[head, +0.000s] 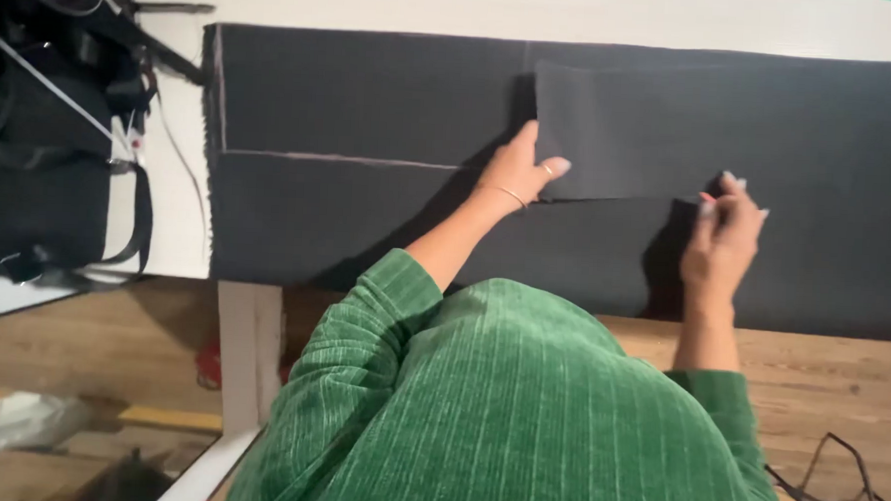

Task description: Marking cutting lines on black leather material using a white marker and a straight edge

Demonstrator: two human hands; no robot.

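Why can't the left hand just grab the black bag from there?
Probably not without moving: the left hand presses on the dark fabric, and the black bag lies far off at the table's left end. Nothing blocks the way.

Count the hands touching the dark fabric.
2. The left hand presses the folded flap of the dark fabric; the right hand pinches its lower edge.
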